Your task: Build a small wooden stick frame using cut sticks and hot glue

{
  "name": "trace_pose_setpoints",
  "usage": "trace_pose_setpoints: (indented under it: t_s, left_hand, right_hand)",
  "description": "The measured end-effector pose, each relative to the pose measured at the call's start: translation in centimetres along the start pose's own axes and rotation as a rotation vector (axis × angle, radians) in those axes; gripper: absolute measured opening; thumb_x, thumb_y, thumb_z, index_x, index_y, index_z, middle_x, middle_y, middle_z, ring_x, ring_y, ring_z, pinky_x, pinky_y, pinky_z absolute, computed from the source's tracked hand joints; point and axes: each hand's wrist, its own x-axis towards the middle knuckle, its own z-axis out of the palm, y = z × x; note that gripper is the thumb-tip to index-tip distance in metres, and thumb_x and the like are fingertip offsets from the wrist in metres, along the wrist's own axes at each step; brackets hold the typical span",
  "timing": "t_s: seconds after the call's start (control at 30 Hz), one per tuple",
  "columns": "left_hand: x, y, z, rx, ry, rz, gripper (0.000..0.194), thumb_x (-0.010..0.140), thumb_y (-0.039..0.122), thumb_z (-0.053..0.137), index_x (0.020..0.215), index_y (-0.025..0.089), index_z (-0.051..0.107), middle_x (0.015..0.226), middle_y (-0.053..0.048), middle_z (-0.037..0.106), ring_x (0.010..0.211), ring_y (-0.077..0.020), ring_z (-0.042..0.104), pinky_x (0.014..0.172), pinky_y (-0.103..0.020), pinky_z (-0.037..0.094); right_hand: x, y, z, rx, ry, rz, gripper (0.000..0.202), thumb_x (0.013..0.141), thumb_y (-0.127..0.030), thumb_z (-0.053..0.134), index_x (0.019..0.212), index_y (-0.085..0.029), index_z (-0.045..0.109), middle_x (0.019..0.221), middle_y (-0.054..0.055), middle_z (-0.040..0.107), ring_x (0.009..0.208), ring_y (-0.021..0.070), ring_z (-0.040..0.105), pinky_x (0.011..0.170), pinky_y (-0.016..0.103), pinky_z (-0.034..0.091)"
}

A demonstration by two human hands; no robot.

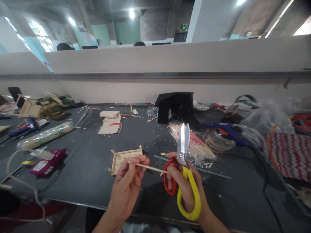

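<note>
My left hand pinches one end of a thin wooden stick between thumb and fingers. The stick's other end reaches my right hand, which holds a pair of scissors with one red and one yellow handle. Their blades point up and away from me and look closed. Whether the right fingers also grip the stick, I cannot tell. Just behind my left hand sits a small frame of glued wooden sticks with short corner posts, partly hidden by the fingers.
A bundle of sticks in plastic lies behind the scissors, near a blue glue gun with a trailing cord. Brown paper and a black bag lie farther back. At left are a purple device and a wrapped stick bundle.
</note>
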Motion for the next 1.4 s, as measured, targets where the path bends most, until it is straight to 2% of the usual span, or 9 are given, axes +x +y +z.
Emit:
trace_pose_setpoints:
  t_s: [0.3,0.43,0.57,0.63,0.73,0.83,0.97,1.13,1.4]
  left_hand:
    - [0.1,-0.9,0.3,0.015,0.069,0.02,0.011,0.085,0.03,0.067,0.085,0.02,0.071,0.099,-0.002,0.073,0.096,-0.0157,0.069,0.094,-0.028,0.051]
    - [0.2,-0.7,-0.3,0.231,0.058,0.025,0.017,0.089,0.033,0.06,0.097,0.021,0.07,0.106,-0.005,0.071,0.103,-0.0194,0.066,0.097,-0.033,0.049]
    - [0.4,1.2,-0.6,0.926,0.1,0.467,0.031,0.088,0.02,0.06,0.118,0.026,0.061,0.122,-0.006,0.062,0.116,-0.0218,0.056,0.102,-0.039,0.041]
    - [0.3,1.9,-0.1,1.287,-0.095,0.748,0.037,0.084,0.011,0.06,0.118,0.026,0.061,0.122,-0.006,0.062,0.118,-0.0227,0.053,0.108,-0.044,0.033]
    - [0.0,1.8,1.1,1.508,-0.484,0.837,0.041,0.085,0.003,0.052,0.121,0.02,0.058,0.118,-0.009,0.063,0.114,-0.0231,0.054,0.108,-0.047,0.031]
    - [-0.2,0.8,1.7,1.406,-0.554,0.695,0.034,0.088,0.004,0.047,0.119,0.015,0.056,0.105,-0.012,0.065,0.096,-0.02,0.06,0.085,-0.035,0.048]
    - [-0.3,0.4,1.6,1.211,-0.466,0.482,0.018,0.091,0.012,0.051,0.103,0.017,0.063,0.079,-0.004,0.06,0.071,-0.0131,0.057,0.062,-0.022,0.045]
    - [-0.2,1.5,1.5,1.096,-0.378,0.412,0.012,0.091,0.016,0.054,0.089,0.019,0.066,0.072,-0.001,0.058,0.067,-0.0117,0.055,0.061,-0.021,0.041]
    - [0.1,2.1,1.8,0.918,-0.451,0.448,0.016,0.091,0.018,0.054,0.091,0.022,0.069,0.072,0.0,0.059,0.068,-0.0117,0.055,0.066,-0.021,0.043]
  right_hand:
    - [-0.1,1.0,-0.5,-0.194,-0.024,-0.011,0.034,0.086,-0.042,0.059,0.113,-0.021,0.054,0.062,-0.006,0.053,0.042,0.0071,0.047,0.041,0.02,0.042]
    - [-0.1,0.7,-0.8,-0.129,0.019,-0.061,0.03,0.086,-0.039,0.059,0.109,-0.021,0.054,0.062,-0.006,0.05,0.044,0.0081,0.049,0.043,0.02,0.043]
    - [0.4,0.3,-1.5,-0.355,0.048,-0.16,0.025,0.086,-0.031,0.057,0.109,-0.021,0.057,0.061,-0.005,0.052,0.045,0.0095,0.05,0.042,0.02,0.043]
    - [0.6,0.0,-1.5,-0.49,0.014,-0.237,0.022,0.086,-0.026,0.055,0.107,-0.022,0.06,0.063,-0.004,0.054,0.046,0.0095,0.051,0.044,0.019,0.044]
    - [0.4,-0.5,-0.8,-0.569,-0.04,-0.349,0.021,0.084,-0.02,0.053,0.103,-0.022,0.061,0.066,-0.004,0.057,0.05,0.0098,0.054,0.05,0.02,0.048]
    - [-0.1,-1.2,0.0,-0.566,-0.054,-0.379,0.021,0.084,-0.02,0.053,0.103,-0.022,0.061,0.066,-0.004,0.058,0.05,0.0093,0.054,0.055,0.02,0.05]
    - [-0.4,-1.4,-0.8,-0.629,-0.102,-0.39,0.025,0.088,-0.02,0.053,0.112,-0.024,0.058,0.071,-0.004,0.062,0.056,0.01,0.059,0.06,0.02,0.052]
    - [-0.1,-0.3,-3.7,-0.845,-0.298,-0.543,0.052,0.084,-0.008,0.049,0.134,-0.025,0.046,0.102,0.006,0.062,0.088,0.0169,0.061,0.079,0.029,0.051]
    - [-0.2,-0.1,-4.6,-1.107,-0.43,-0.484,0.079,0.068,0.005,0.044,0.141,-0.025,0.039,0.103,0.011,0.056,0.096,0.0255,0.054,0.078,0.042,0.053]
